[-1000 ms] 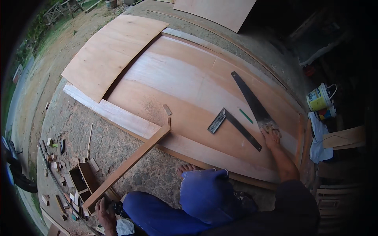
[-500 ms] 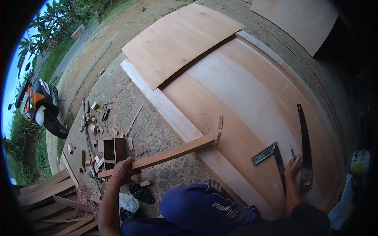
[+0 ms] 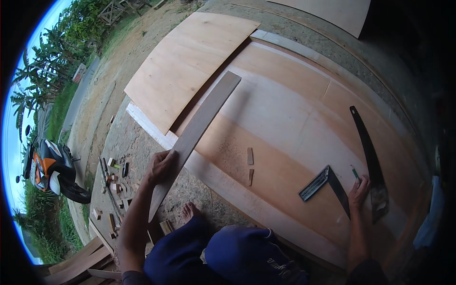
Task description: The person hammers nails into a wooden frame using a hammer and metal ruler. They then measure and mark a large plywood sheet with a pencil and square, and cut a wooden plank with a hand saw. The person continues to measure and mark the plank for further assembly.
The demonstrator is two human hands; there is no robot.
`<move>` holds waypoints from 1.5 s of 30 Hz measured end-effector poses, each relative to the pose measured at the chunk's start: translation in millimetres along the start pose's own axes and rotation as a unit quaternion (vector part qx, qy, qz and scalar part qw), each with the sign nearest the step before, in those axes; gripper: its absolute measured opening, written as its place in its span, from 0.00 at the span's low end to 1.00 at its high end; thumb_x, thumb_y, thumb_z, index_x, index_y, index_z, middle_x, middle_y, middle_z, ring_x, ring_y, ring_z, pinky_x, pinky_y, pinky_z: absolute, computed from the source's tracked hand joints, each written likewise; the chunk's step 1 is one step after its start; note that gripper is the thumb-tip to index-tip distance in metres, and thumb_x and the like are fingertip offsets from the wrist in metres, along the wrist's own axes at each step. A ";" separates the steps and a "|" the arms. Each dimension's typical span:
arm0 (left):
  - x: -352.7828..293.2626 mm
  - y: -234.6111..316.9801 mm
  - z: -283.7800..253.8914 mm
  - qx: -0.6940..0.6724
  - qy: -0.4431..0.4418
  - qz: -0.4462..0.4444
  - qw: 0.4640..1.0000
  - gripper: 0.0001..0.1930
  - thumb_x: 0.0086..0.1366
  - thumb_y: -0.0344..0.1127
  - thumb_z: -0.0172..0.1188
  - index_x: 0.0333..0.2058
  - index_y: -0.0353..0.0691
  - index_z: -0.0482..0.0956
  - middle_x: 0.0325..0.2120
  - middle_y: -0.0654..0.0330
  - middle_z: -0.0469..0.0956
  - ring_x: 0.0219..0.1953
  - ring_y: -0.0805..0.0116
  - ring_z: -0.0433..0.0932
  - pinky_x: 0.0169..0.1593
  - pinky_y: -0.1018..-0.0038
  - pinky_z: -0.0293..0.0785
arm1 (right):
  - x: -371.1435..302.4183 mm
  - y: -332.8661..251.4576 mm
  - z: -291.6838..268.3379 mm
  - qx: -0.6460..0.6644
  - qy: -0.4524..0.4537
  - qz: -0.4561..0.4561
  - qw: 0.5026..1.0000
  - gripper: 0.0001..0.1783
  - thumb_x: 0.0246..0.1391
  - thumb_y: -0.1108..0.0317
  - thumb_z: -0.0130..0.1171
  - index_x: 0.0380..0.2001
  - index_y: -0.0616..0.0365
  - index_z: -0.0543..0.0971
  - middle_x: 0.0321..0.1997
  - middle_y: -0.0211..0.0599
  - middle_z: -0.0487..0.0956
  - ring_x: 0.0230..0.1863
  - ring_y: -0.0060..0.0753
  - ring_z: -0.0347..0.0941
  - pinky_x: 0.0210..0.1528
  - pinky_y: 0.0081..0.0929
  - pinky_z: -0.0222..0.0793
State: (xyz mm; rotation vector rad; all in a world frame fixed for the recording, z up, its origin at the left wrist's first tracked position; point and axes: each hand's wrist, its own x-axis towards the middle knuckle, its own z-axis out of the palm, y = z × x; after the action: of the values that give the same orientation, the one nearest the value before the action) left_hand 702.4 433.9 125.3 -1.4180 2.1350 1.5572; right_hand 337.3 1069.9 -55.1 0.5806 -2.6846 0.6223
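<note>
My left hand (image 3: 164, 166) grips a long wooden plank (image 3: 202, 121) near its lower part. The plank is raised at a slant, its far end over the large wooden panel (image 3: 285, 114). Low on the right, my right hand (image 3: 359, 190) is closed around a green pencil (image 3: 355, 172), whose tip points up and left. Beside that hand lies a try square (image 3: 316, 184) with a dark blade. On its other side rests a handsaw (image 3: 368, 142) with a dark blade. Two small wood offcuts (image 3: 250, 156) lie on the panel amid sawdust.
A loose plywood sheet (image 3: 190, 61) covers the panel's far left end. Wood blocks (image 3: 114, 187) and scraps litter the concrete at left, with stacked boards (image 3: 80, 261) nearer me. A motorcycle (image 3: 54, 166) stands at far left. My bare foot (image 3: 191, 211) is beside the panel's edge.
My left hand has swung the plank upward and turned it, so its wide face shows and its far end has left the panel's near edge. My right hand still holds the pencil. The view has shifted.
</note>
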 end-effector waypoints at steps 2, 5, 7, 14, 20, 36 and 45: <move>44.4 14.1 9.4 0.132 0.032 0.127 0.983 0.28 0.70 0.52 0.58 0.53 0.30 0.78 0.44 0.52 0.80 0.47 0.62 0.78 0.50 0.66 0.74 | 1.7 -3.6 -0.2 -0.005 0.005 -0.001 1.000 0.10 0.63 0.68 0.52 0.45 0.61 0.71 0.51 0.50 0.74 0.55 0.58 0.70 0.57 0.50 0.65; 67.7 22.8 21.6 0.274 0.052 0.217 0.935 0.34 0.67 0.53 0.59 0.62 0.31 0.72 0.62 0.41 0.68 0.65 0.49 0.66 0.65 0.60 0.64 | 1.2 -7.5 -4.4 -0.051 0.010 -0.008 0.999 0.11 0.63 0.71 0.52 0.47 0.61 0.70 0.51 0.51 0.74 0.53 0.60 0.71 0.56 0.49 0.66; 70.6 18.7 23.7 0.297 0.039 0.230 0.926 0.39 0.65 0.56 0.60 0.66 0.33 0.66 0.69 0.39 0.59 0.71 0.45 0.59 0.71 0.58 0.58 | 12.1 -11.5 -6.8 -0.026 0.003 0.058 0.998 0.11 0.64 0.71 0.51 0.47 0.62 0.69 0.50 0.52 0.75 0.51 0.60 0.73 0.54 0.48 0.68; -17.1 -52.8 18.8 0.388 0.096 0.211 0.892 0.55 0.54 0.58 0.69 0.72 0.37 0.52 0.69 0.41 0.59 0.68 0.43 0.64 0.66 0.57 0.66 | 124.6 -230.3 -13.3 0.203 0.056 -0.082 0.974 0.18 0.66 0.66 0.55 0.56 0.62 0.74 0.44 0.55 0.79 0.42 0.47 0.78 0.45 0.40 0.71; -35.0 -93.7 -0.5 0.276 0.049 0.127 0.952 0.58 0.49 0.52 0.71 0.73 0.39 0.47 0.59 0.40 0.71 0.56 0.44 0.77 0.56 0.58 0.76 | 171.2 -396.0 40.1 0.129 -0.317 0.008 0.940 0.23 0.65 0.53 0.52 0.30 0.66 0.77 0.31 0.60 0.78 0.38 0.61 0.79 0.42 0.51 0.70; 11.2 -64.1 15.8 0.267 0.100 0.215 0.934 0.52 0.53 0.56 0.70 0.70 0.37 0.57 0.50 0.41 0.76 0.47 0.42 0.80 0.45 0.53 0.79 | 49.2 -572.1 231.3 0.603 -0.186 0.293 0.718 0.46 0.57 0.48 0.65 0.72 0.52 0.57 0.64 0.49 0.64 0.63 0.42 0.63 0.65 0.41 0.60; 68.4 -36.1 14.1 0.240 0.111 0.337 0.904 0.45 0.58 0.55 0.68 0.66 0.30 0.64 0.57 0.41 0.73 0.62 0.45 0.69 0.70 0.47 0.53 | 101.8 -564.1 244.7 0.617 -0.116 0.300 0.718 0.35 0.57 0.47 0.66 0.62 0.52 0.71 0.54 0.36 0.74 0.57 0.30 0.66 0.60 0.33 0.63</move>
State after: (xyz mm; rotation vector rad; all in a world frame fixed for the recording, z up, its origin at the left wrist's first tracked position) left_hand 686.5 403.7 54.5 -0.7496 3.0810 0.8896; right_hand 452.2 457.8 -29.4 -0.0381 -2.2162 2.7221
